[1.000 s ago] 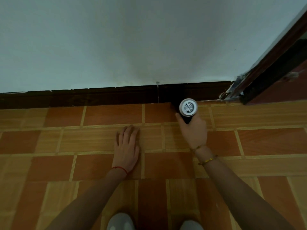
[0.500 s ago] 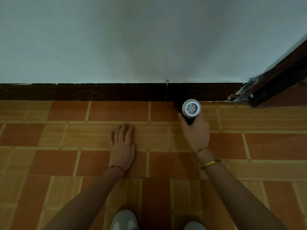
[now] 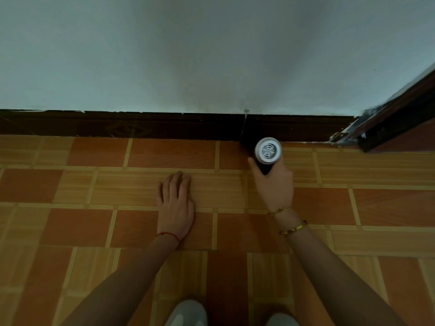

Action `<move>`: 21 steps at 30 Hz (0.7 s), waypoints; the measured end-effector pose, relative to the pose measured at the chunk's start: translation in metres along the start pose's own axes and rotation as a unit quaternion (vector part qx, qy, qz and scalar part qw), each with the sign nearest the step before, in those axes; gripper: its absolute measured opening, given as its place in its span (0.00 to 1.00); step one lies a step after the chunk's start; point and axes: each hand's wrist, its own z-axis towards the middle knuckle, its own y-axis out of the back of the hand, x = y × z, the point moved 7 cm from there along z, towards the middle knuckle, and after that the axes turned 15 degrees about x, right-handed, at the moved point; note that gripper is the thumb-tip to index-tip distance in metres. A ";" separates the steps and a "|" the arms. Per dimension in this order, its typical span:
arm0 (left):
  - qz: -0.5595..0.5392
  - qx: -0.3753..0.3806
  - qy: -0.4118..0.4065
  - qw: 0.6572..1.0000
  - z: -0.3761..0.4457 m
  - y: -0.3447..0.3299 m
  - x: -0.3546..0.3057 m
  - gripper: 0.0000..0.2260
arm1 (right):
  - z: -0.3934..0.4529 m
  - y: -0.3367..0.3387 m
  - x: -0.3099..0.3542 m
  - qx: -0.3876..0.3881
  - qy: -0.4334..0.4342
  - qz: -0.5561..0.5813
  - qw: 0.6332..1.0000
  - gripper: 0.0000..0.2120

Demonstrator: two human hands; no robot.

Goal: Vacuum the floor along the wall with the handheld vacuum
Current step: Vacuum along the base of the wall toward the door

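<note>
the right hand (image 3: 275, 184) is wrapped around the dark body of the handheld vacuum (image 3: 267, 153), fingers curled closed on it, with the thumb lying along its left side. the vacuum points away from the person toward the dark brown baseboard (image 3: 141, 124), its front end down where the tiled floor (image 3: 388, 203) meets the baseboard, close to a vertical seam in that trim; whether the nozzle touches the floor cannot be told. its round white rear cap with a vent grille faces up at the camera. the left hand (image 3: 175, 203) lies flat, palm down, on the floor to the left of the vacuum, fingers straight and close together, holding nothing. a red string circles the left wrist, and two beaded bracelets (image 3: 293, 228) sit on the right wrist. a pale wall (image 3: 211, 55) rises above the baseboard, and a dark door frame (image 3: 397, 118) angles in at the right edge. the toes of two light shoes (image 3: 188, 312) show at the bottom.
</note>
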 end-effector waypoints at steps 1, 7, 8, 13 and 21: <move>0.000 -0.001 0.001 1.000 0.000 0.000 0.000 0.23 | 0.000 0.007 -0.005 -0.015 -0.007 -0.008 1.000 0.30; 0.005 -0.006 0.002 1.000 -0.001 0.001 -0.001 0.23 | -0.003 0.002 0.005 0.004 0.008 -0.012 1.000 0.29; 0.005 -0.007 0.003 1.000 -0.001 0.001 -0.001 0.23 | -0.002 -0.006 0.013 0.027 0.018 -0.020 0.999 0.29; 0.007 -0.008 0.003 1.000 0.000 0.002 0.000 0.23 | 0.006 -0.032 0.030 0.100 0.042 -0.007 0.994 0.29; -0.004 -0.015 -0.001 1.000 -0.001 0.002 -0.001 0.23 | 0.001 0.017 -0.010 -0.023 -0.019 -0.032 0.999 0.30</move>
